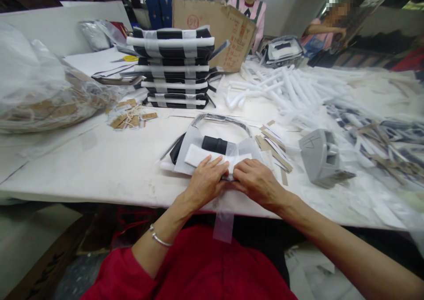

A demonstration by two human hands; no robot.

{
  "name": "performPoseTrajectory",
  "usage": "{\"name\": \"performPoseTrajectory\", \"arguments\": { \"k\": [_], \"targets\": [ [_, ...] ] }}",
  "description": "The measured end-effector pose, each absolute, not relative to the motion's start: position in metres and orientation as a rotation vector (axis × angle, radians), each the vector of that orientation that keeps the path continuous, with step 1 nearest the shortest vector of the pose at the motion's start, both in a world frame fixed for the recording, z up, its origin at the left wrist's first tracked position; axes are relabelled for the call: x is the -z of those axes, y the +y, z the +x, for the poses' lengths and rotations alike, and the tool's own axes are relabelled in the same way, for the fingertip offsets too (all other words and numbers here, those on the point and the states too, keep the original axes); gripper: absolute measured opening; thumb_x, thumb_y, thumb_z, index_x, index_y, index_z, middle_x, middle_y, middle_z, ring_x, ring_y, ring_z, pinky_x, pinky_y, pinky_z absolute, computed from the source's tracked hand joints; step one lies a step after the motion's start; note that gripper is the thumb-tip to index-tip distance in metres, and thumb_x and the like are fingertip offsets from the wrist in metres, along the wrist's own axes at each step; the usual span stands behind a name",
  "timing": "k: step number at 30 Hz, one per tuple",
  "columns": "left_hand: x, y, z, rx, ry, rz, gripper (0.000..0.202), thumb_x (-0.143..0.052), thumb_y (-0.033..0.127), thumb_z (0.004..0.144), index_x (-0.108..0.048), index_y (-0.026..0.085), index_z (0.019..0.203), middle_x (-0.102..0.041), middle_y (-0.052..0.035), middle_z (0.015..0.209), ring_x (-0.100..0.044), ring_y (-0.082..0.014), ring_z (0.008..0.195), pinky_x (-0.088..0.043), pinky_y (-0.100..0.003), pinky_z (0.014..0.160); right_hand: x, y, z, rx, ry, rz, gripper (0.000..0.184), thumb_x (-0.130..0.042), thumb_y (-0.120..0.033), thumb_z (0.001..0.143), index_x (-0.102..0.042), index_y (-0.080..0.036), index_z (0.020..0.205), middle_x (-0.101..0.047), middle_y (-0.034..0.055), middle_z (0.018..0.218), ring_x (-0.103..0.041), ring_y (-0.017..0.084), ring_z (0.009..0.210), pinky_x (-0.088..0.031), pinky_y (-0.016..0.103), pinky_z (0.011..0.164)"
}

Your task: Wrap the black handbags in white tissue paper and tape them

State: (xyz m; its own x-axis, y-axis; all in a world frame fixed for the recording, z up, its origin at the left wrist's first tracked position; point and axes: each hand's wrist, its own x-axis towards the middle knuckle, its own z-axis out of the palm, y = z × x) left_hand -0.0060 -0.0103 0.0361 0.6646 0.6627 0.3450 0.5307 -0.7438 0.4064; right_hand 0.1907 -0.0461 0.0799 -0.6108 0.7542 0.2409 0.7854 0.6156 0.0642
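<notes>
In front of me on the table lies a black handbag [214, 144], partly covered with white sheeting and a white foam strip [196, 155]. Its wrapped handle [228, 118] arches away from me. My left hand [208, 176] grips the near edge, fingers over the foam and thumb low. Beside it, my right hand [256, 176] is closed at the same edge with curled fingers. A strip of clear tape [224, 226] hangs below the hands over the table's front edge. What lies directly under the fingertips is hidden.
Behind stands a stack of wrapped black bags [177, 64] near a cardboard box [205, 15]. A grey tape dispenser [319, 156] sits at right, with white foam rolls [298, 86] beyond. Cardboard tags [130, 117] and a plastic sack [36, 84] lie left. Two people work opposite.
</notes>
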Motion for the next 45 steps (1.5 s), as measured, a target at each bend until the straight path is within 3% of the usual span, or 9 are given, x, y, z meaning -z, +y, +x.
{"name": "performPoseTrajectory", "arguments": {
  "k": [7,11,13,19,25,29,32,41,45],
  "targets": [
    [-0.016,-0.011,0.002,-0.939,0.960,2.715,0.030,-0.057,0.017,0.090,-0.059,0.019,0.120,-0.066,-0.0084,0.128,-0.053,-0.0234,0.130,-0.034,-0.049,0.115,-0.057,-0.048,0.195,0.470,-2.553,-1.181,0.025,-0.049,-0.019,0.097,-0.063,-0.019,0.077,-0.061,0.0054,0.073,-0.052,0.020,0.074,-0.039,0.035,0.070],
    [-0.012,-0.014,0.003,-0.956,0.974,2.780,0.019,-0.052,0.019,0.093,-0.062,0.021,0.109,-0.065,-0.0069,0.130,-0.051,-0.0232,0.132,-0.034,-0.050,0.115,-0.060,-0.061,0.200,0.341,-2.539,-1.045,0.017,-0.051,-0.016,0.097,-0.065,-0.017,0.088,-0.071,0.0088,0.099,-0.061,0.022,0.099,-0.047,0.039,0.089],
    [-0.012,-0.015,0.002,-0.930,0.973,2.801,0.017,-0.052,0.019,0.093,-0.062,0.021,0.107,-0.064,-0.0061,0.132,-0.050,-0.0236,0.133,-0.033,-0.050,0.115,-0.061,-0.079,0.200,0.236,-2.580,-0.922,0.013,-0.052,-0.018,0.097,-0.066,-0.017,0.098,-0.070,0.0084,0.114,-0.059,0.022,0.113,-0.044,0.044,0.104],
    [-0.013,-0.016,0.002,-0.958,0.964,2.826,0.017,-0.052,0.015,0.091,-0.062,0.021,0.104,-0.064,-0.0044,0.132,-0.049,-0.0239,0.133,-0.034,-0.050,0.115,-0.023,-0.125,0.191,0.146,-2.759,-0.928,0.037,-0.048,-0.018,0.097,-0.056,-0.022,0.133,-0.057,0.0081,0.140,-0.045,0.027,0.136,-0.041,0.051,0.112],
    [-0.013,-0.017,0.003,-0.969,0.961,2.819,0.019,-0.056,0.014,0.088,-0.063,0.021,0.104,-0.065,-0.0060,0.130,-0.050,-0.0229,0.133,-0.036,-0.049,0.114,-0.008,-0.109,0.177,0.014,-2.480,-0.899,0.030,-0.048,-0.009,0.093,-0.064,-0.017,0.118,-0.071,0.0104,0.115,-0.061,0.024,0.118,-0.046,0.049,0.108],
    [-0.014,-0.017,0.003,-0.964,0.963,2.814,0.017,-0.055,0.014,0.089,-0.064,0.021,0.102,-0.065,-0.0059,0.130,-0.051,-0.0229,0.132,-0.037,-0.049,0.113,-0.020,-0.104,0.170,-0.173,-2.320,-0.920,0.028,-0.045,-0.006,0.092,-0.065,-0.016,0.107,-0.074,0.0095,0.096,-0.069,0.020,0.096,-0.057,0.036,0.089],
    [-0.013,-0.016,0.004,-0.959,0.968,2.808,0.019,-0.055,0.014,0.089,-0.064,0.022,0.103,-0.065,-0.0060,0.131,-0.050,-0.0226,0.133,-0.037,-0.048,0.114,-0.022,-0.107,0.166,-0.266,-2.284,-0.981,0.029,-0.042,-0.006,0.091,-0.066,-0.017,0.104,-0.073,0.0075,0.086,-0.071,0.019,0.082,-0.060,0.032,0.077],
    [-0.011,-0.017,0.005,-1.011,0.977,2.840,0.016,-0.050,0.017,0.095,-0.064,0.021,0.100,-0.066,-0.0051,0.130,-0.053,-0.0229,0.130,-0.041,-0.046,0.110,-0.060,-0.090,0.173,-0.177,-2.278,-0.981,0.035,-0.044,-0.002,0.084,-0.066,-0.017,0.108,-0.074,0.0095,0.095,-0.070,0.021,0.091,-0.057,0.033,0.082],
    [-0.011,-0.017,0.002,-1.016,0.985,2.776,0.024,-0.044,0.014,0.097,-0.063,0.017,0.112,-0.066,-0.0082,0.129,-0.054,-0.0208,0.130,-0.040,-0.044,0.112,-0.085,-0.062,0.185,-0.129,-2.397,-1.155,0.040,-0.047,-0.001,0.075,-0.068,-0.018,0.106,-0.075,0.0094,0.097,-0.069,0.022,0.092,-0.054,0.033,0.083]
  ]
}}
